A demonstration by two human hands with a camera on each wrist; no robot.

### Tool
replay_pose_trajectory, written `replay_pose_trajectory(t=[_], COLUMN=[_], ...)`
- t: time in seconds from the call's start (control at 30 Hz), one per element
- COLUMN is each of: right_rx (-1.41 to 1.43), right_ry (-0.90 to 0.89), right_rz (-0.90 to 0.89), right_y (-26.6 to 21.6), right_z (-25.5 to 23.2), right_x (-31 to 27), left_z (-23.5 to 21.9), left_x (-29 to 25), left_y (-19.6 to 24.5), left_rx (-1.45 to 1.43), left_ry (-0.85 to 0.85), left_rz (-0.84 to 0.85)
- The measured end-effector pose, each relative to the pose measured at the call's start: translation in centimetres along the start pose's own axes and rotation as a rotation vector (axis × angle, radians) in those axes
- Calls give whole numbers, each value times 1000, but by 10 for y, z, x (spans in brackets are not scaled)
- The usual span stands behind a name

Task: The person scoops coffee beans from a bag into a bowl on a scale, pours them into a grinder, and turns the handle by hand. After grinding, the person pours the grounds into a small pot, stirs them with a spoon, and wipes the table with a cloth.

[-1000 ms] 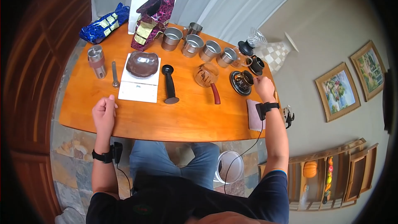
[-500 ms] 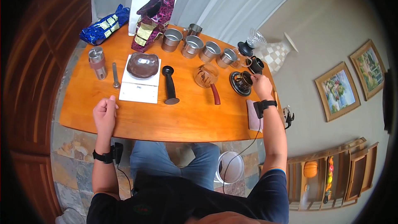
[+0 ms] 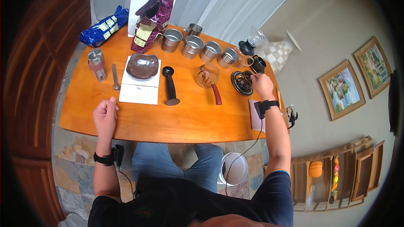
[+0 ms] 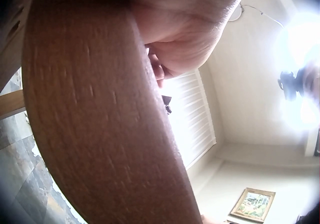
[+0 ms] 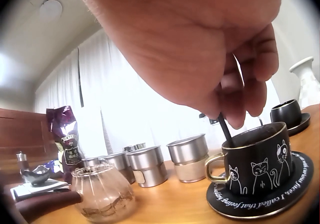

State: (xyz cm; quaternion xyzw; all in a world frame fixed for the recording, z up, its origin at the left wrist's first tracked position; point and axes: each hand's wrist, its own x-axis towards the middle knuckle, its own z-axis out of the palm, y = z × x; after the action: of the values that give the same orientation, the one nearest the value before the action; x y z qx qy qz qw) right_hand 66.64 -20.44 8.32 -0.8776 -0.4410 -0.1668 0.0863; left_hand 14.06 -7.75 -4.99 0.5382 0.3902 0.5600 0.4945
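My right hand (image 3: 262,85) is over the black cup (image 5: 257,166) at the table's right side. Its thumb and fingertips pinch a thin dark stick (image 5: 226,131), tilted, with the lower end down inside the cup; that end is hidden. White cat drawings and a gold handle mark the cup, which stands on a black saucer (image 5: 250,210) with white lettering. Near the front left edge of the table, my left hand (image 3: 105,116) rests with loosely curled fingers and holds nothing. The left wrist view shows mostly the table edge and part of that hand.
A glass pot (image 3: 207,76) with a red handle stands left of the cup. Behind are several metal cups (image 3: 193,46) and a second black cup (image 3: 258,64). A white scale (image 3: 139,94) bears a dark bowl (image 3: 143,66). A pink cloth (image 3: 256,120) lies at the right edge.
My right hand has shifted a little to the left over the cup, still pinching the stick. The left hand stays in place. The head view has tilted slightly.
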Motion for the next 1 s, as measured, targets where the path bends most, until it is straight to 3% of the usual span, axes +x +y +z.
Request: replay_pose_trajectory(t=[0.27, 0.53, 1.0], right_rx=[-82, -127, 39], right_ry=[-35, -6, 0], right_rz=[106, 66, 79], right_y=[25, 37, 15], right_z=[7, -1, 2], right_x=[4, -8, -2], left_z=[1, 1, 1], left_x=[0, 0, 1], left_y=[6, 0, 0], left_rx=[8, 13, 5], left_ry=[-4, -4, 15], left_rz=[-10, 23, 21])
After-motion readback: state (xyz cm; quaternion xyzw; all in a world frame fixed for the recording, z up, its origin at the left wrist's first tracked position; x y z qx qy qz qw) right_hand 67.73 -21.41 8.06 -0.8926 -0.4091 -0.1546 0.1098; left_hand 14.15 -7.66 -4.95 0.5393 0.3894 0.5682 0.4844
